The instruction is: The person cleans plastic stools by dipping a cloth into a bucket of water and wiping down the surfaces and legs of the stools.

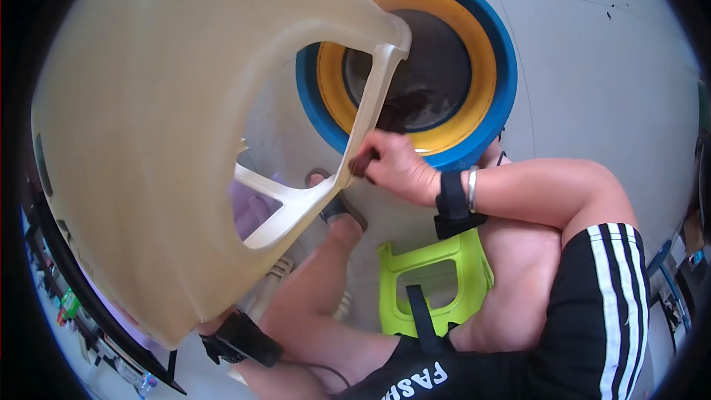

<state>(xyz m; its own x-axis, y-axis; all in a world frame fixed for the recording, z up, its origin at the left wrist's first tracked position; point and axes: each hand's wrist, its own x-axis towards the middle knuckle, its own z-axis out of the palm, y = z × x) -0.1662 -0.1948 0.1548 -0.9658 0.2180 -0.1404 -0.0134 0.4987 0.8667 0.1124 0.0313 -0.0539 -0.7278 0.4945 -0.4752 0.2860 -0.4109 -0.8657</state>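
A large cream plastic chair point(170, 141) is tilted up in front of me, filling the left half of the view. My right hand point(400, 167) is closed on a small, dark reddish-brown wad point(363, 164), which looks like a rag. It presses this against the chair's narrow leg bar point(363, 122). At the chair's lower edge is my left hand point(215, 322); its fingers are hidden behind the plastic. Beyond my right hand stands a round blue tub point(506, 67) with a yellow inside, holding dark, murky water point(433, 67). The chair's corner overlaps the tub's left side.
A lime-green plastic stool point(474, 274) is between my legs, close to my body. My sandalled foot point(344, 211) rests on the pale tiled floor point(578, 89). Along the left edge runs a dark-edged surface point(111, 341), with cluttered items beyond it. More items stand at the far right.
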